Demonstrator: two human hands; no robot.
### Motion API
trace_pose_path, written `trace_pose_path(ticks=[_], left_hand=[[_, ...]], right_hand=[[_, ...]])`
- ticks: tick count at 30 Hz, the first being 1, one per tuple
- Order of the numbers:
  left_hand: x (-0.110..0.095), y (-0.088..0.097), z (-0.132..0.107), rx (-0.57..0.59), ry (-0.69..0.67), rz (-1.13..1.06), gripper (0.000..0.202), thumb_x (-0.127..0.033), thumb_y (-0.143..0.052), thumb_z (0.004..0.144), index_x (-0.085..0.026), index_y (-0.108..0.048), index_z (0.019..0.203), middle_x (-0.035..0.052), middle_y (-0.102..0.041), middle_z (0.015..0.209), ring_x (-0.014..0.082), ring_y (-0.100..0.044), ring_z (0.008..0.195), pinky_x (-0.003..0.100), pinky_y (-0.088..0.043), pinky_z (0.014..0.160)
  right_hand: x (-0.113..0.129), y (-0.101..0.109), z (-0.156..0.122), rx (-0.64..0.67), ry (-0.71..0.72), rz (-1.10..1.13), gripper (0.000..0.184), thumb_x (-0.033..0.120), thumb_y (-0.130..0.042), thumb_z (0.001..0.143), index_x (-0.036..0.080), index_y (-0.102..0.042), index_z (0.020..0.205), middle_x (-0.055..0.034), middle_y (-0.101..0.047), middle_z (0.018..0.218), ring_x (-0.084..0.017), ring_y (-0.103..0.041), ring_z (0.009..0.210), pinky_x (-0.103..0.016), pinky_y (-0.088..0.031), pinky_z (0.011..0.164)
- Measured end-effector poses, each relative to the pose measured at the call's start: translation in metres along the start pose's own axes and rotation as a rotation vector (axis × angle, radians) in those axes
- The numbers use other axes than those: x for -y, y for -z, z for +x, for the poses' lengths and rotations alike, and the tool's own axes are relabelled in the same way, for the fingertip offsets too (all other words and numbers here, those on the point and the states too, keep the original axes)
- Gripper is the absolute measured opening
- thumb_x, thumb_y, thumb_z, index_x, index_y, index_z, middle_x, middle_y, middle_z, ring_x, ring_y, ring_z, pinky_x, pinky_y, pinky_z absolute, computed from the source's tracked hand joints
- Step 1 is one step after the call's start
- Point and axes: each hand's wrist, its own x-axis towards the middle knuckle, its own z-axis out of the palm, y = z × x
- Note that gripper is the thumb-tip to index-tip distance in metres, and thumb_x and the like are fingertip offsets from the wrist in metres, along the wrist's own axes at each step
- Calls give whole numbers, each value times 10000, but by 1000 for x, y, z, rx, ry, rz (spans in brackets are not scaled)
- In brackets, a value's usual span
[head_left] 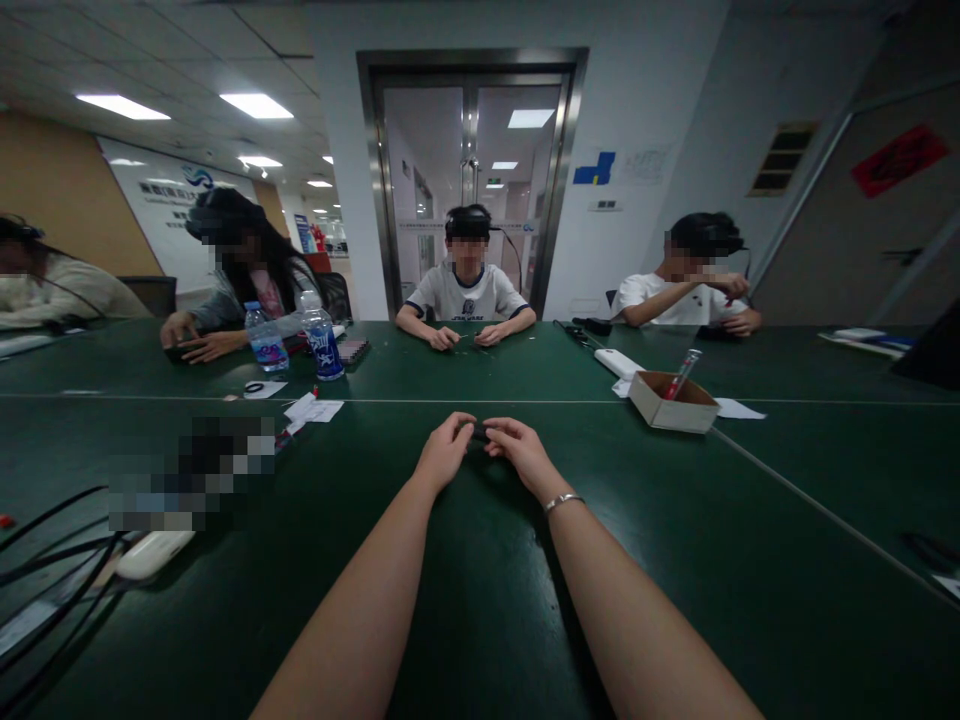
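Both my arms reach forward over the dark green table [480,560]. Between my fingertips is a small dark object [480,432], too small and dim to name. My left hand [448,450] pinches its left end with thumb and fingers. At its right end, the fingers of my right hand [521,452] are closed on it too. A silver bracelet [564,501] circles my right wrist. The fingers hide much of the object, and it is just above or on the tabletop; which one I cannot tell.
To the right stands an open cardboard box [673,412] with a tube-like item inside. Two bottles [322,340], papers [315,408], a white power bank [156,553] and black cables [60,570] lie left. Several people sit around the table, one person [466,290] directly opposite.
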Motion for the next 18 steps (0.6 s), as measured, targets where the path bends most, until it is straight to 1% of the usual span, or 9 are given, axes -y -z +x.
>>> trace_pose_path(ticks=[2,4,8,12,13,15,18], left_hand=[[1,0,1,-24,-32,-5,263,-297,-485,860,-225,-598,1086,40,-623,972,149,-585,796,259,-482,710],[2,0,1,-30,-43,1,259,-281,-498,852,-229,-605,1081,45,-623,1003,155,-586,823,269,-488,731],[0,1,0,-5,-31,-14,245,-349,-480,878,-233,-609,1052,26,-625,909,154,-583,788,260,-478,690],[-4,1,-1,18,8,-7,280,-411,-441,900,-226,-607,1029,-4,-579,730,141,-555,667,244,-446,615],[-5,1,-2,21,18,0,295,-429,-434,903,-225,-607,1028,-5,-575,722,139,-549,653,245,-444,612],[-5,0,-3,14,14,12,303,-437,-444,900,-226,-603,1046,13,-601,818,140,-561,690,253,-458,644],[-5,1,-4,-49,-19,34,298,-377,-515,872,-228,-577,1122,55,-588,1055,158,-583,837,282,-480,759]], right_hand=[[0,0,1,0,-2,-2,340,280,-799,621,133,-691,909,-28,-670,660,-119,-618,582,-199,-497,548],[-1,0,1,1,2,-14,330,281,-798,626,134,-691,902,-28,-668,653,-122,-619,582,-201,-496,545],[-1,0,1,10,12,-21,330,288,-801,627,133,-690,897,-28,-669,662,-121,-619,580,-207,-500,549],[0,-1,0,9,13,-15,329,281,-806,620,136,-693,893,-28,-675,685,-122,-623,585,-213,-506,550],[0,-1,0,7,11,-13,327,280,-806,622,137,-693,894,-29,-676,688,-122,-625,587,-213,-507,550],[1,-1,0,3,8,-11,320,278,-805,629,138,-692,894,-27,-675,678,-125,-628,590,-212,-510,548],[2,-2,-1,-5,11,1,305,269,-801,640,138,-689,892,-23,-666,655,-125,-631,590,-202,-512,543]])
